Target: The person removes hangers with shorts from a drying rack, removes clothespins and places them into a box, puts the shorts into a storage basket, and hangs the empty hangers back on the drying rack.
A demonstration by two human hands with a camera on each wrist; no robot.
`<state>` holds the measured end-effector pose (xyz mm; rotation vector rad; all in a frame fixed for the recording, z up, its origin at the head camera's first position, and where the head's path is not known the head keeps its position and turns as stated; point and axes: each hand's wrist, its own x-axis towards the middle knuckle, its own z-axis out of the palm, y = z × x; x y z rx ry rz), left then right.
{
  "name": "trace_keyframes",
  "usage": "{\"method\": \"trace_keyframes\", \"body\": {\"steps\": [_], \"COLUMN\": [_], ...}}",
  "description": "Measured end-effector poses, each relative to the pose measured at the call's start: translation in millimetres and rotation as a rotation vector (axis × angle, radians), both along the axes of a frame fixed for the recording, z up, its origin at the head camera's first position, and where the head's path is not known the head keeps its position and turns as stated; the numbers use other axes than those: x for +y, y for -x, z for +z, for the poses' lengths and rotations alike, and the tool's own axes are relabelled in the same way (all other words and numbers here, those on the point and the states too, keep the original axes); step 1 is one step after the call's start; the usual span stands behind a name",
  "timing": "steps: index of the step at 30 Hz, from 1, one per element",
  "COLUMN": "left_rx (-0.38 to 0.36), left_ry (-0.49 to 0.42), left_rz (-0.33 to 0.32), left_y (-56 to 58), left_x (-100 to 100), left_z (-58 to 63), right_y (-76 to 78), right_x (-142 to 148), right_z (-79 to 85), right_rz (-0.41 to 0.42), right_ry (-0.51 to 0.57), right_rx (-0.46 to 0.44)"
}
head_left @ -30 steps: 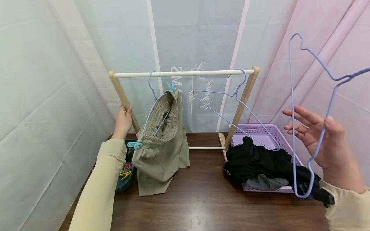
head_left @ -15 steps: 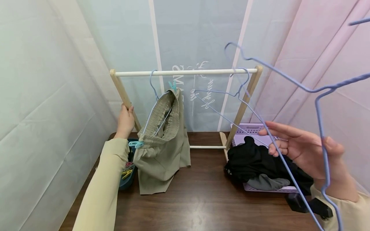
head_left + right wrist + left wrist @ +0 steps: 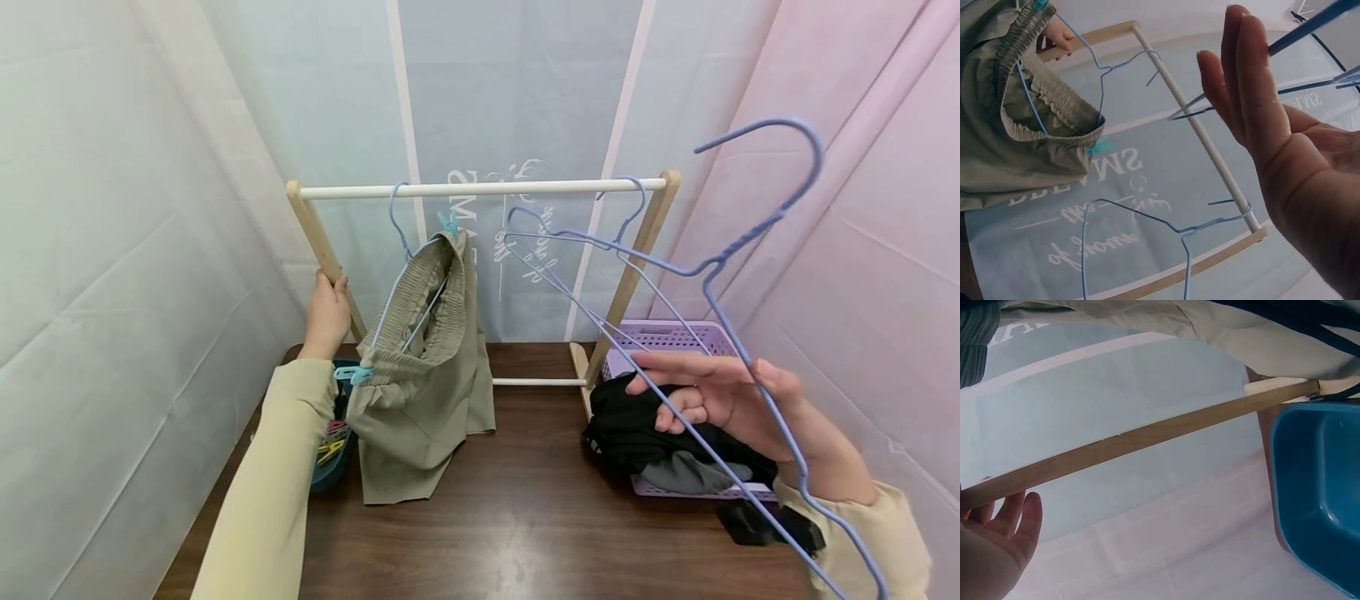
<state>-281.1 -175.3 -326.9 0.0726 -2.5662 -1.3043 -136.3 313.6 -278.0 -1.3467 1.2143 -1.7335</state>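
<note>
A blue wire clothes hanger is held up at the right in the head view, its hook pointing left. My right hand holds its side wire at the thumb, the other fingers stretched out; in the right wrist view they cover part of the hanger. My left hand grips the wooden left post of a small clothes rack. From the rack's white rail, khaki shorts hang on a hanger with turquoise clothespins at the waistband. Another blue hanger, bare, hangs near the right post.
Behind the shorts at the left stands a blue tub with coloured clothespins. At the right, a purple basket holds black clothes and a grey piece. The brown tabletop carries everything; curtains surround it.
The held hanger has swung round, its hook coming into view, and moved left toward the rack with my right hand. My left hand stays on the post.
</note>
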Motion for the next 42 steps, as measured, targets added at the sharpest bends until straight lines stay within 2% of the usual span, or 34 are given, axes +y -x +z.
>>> {"method": "trace_keyframes", "body": {"steps": [4,7,12,16,19,21,25,29,35,37,42], "left_rx": [-0.003,-0.001,0.0,0.007,0.005,0.003,0.008,0.013,0.018,0.023,0.032], "left_ry": [0.0,-0.013,-0.053,-0.048,-0.032,-0.029,-0.026,-0.031,-0.035,-0.033,-0.041], "left_rz": [0.012,0.013,0.018,0.03,0.027,0.025,0.024,0.017,0.004,0.005,0.007], "left_y": [1.2,1.2,-0.8,-2.2,-2.5,-2.6,-2.1,-1.0,0.7,1.2,1.9], "left_x": [-0.7,-0.6,-1.4,-2.9,-3.3,-3.2,-2.7,-1.5,0.5,1.0,2.1], "left_z": [-0.9,-1.0,-0.6,-0.7,-1.3,-1.8,-2.8,-3.6,-4.6,-4.2,-3.4], "right_y": [2.8,6.0,20.1,34.5,43.6,48.9,57.4,64.3,73.0,74.9,79.1], "right_x": [0.3,-2.0,-7.1,-9.8,-11.8,-13.3,-17.1,-18.6,-16.1,-14.8,-12.7], "right_z": [4.9,10.3,16.7,18.7,18.4,17.3,14.1,7.7,-4.5,-7.4,-13.9], "right_rz": [0.004,-0.006,-0.06,-0.169,-0.238,-0.254,-0.29,-0.272,-0.174,-0.176,-0.233], "right_ry": [-0.113,-0.179,-0.178,-0.206,-0.242,-0.251,-0.28,-0.257,-0.157,-0.148,-0.188], "right_rx": [-0.157,-0.313,-0.502,-0.546,-0.542,-0.549,-0.507,-0.512,-0.629,-0.646,-0.621]}}
